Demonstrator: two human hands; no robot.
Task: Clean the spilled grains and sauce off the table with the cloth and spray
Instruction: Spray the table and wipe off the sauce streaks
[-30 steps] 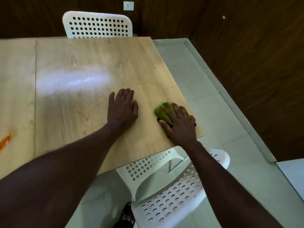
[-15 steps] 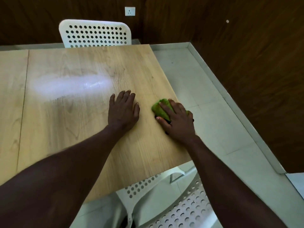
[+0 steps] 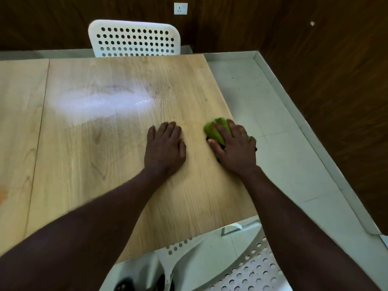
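A bunched green cloth (image 3: 212, 130) lies at the right edge of the light wooden table (image 3: 105, 175). My right hand (image 3: 235, 150) presses down on it with fingers spread over the top; something dark shows under the cloth by my thumb. My left hand (image 3: 164, 148) rests flat on the tabletop just left of the cloth, holding nothing. A faint orange sauce smear (image 3: 3, 195) sits at the far left edge of view. No grains and no spray bottle are in view.
A wet, shiny patch (image 3: 100, 103) reflects light on the table's far half. One white perforated chair (image 3: 134, 38) stands at the far side, another (image 3: 241, 269) below the near edge. Pale tiled floor (image 3: 283, 143) and dark wooden walls lie to the right.
My right hand has slid the cloth a little farther along the table's right edge. My left hand has stayed flat in place. The view has shifted slightly.
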